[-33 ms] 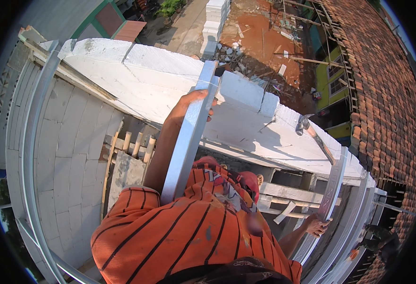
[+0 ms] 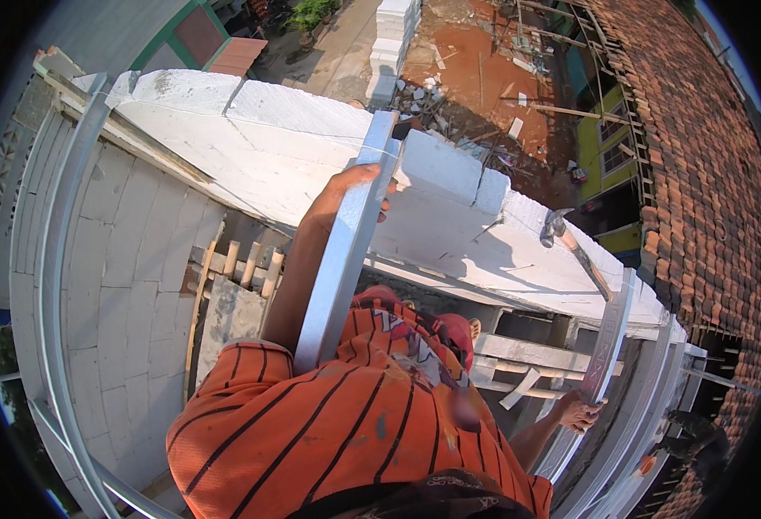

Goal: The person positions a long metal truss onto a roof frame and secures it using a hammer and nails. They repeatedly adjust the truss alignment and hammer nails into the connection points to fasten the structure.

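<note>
My left hand point(image 2: 354, 183) is closed round a light metal channel point(image 2: 339, 268) near its far end. That end rests at a notch in the white block wall point(image 2: 294, 118), and the near end reaches my chest. Low on the right, my right hand point(image 2: 577, 413) grips a second metal channel point(image 2: 603, 355), which leans against the wall top. Beside that channel's upper end, a claw hammer point(image 2: 577, 251) lies on the wall, its head away from me. My thumb on the left side is partly hidden behind the channel.
Another long metal channel point(image 2: 51, 259) stands at the left by a grey block wall point(image 2: 121, 303). Further channels point(image 2: 648, 415) are at the right. Below me are bamboo poles point(image 2: 250, 264) and planks point(image 2: 532, 353). A tiled roof point(image 2: 700, 173) and rubble point(image 2: 436, 104) lie beyond.
</note>
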A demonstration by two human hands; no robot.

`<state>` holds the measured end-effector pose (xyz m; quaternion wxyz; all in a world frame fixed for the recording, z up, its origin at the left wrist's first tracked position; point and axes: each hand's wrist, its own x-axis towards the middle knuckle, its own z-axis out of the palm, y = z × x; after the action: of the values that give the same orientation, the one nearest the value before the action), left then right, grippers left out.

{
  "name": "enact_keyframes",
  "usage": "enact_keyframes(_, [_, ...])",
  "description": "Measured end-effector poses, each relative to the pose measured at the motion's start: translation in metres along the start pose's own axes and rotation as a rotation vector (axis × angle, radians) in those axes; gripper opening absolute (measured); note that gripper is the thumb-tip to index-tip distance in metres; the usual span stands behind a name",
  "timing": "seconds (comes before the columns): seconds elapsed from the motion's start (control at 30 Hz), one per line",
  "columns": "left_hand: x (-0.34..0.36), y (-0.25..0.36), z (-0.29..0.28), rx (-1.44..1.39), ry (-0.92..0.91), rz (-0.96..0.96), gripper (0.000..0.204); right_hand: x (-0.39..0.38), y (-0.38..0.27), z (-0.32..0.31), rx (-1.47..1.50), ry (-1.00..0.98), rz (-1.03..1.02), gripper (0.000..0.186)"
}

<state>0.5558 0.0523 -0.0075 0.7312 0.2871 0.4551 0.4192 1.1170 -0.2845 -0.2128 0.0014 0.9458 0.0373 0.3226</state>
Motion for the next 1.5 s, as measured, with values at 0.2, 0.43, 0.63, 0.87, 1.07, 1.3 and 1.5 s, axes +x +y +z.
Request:
enact_keyframes(0.2, [-0.001, 0.001, 0.0, 0.017, 0.003, 0.003, 0.066, 0.002, 0.007, 0.011, 0.016, -0.065, -0.001, 0.051])
enact_keyframes(0.43, [-0.004, 0.001, 0.0, 0.082, 0.032, 0.047, 0.065, -0.001, 0.003, -0.004, 0.021, -0.092, -0.006, 0.057])
enact_keyframes(0.63, [0.0, -0.001, -0.008, 0.086, 0.004, 0.04, 0.069, 0.002, 0.005, 0.015, 0.099, -0.067, 0.021, 0.058])
enact_keyframes(0.87, [-0.003, -0.001, -0.005, 0.081, -0.056, 0.016, 0.074, -0.001, 0.003, 0.015, 0.068, -0.015, -0.004, 0.059])
enact_keyframes(1.07, [-0.01, -0.002, -0.009, 0.038, -0.07, -0.007, 0.054, 0.0, 0.001, 0.015, 0.067, 0.002, -0.024, 0.06])
enact_keyframes(1.3, [-0.005, 0.002, -0.006, 0.081, -0.016, 0.012, 0.064, -0.001, 0.009, 0.012, 0.051, 0.008, -0.04, 0.062])
enact_keyframes(1.5, [-0.012, 0.004, -0.006, 0.119, -0.008, 0.012, 0.061, 0.002, 0.003, 0.001, 0.024, -0.03, -0.075, 0.065])
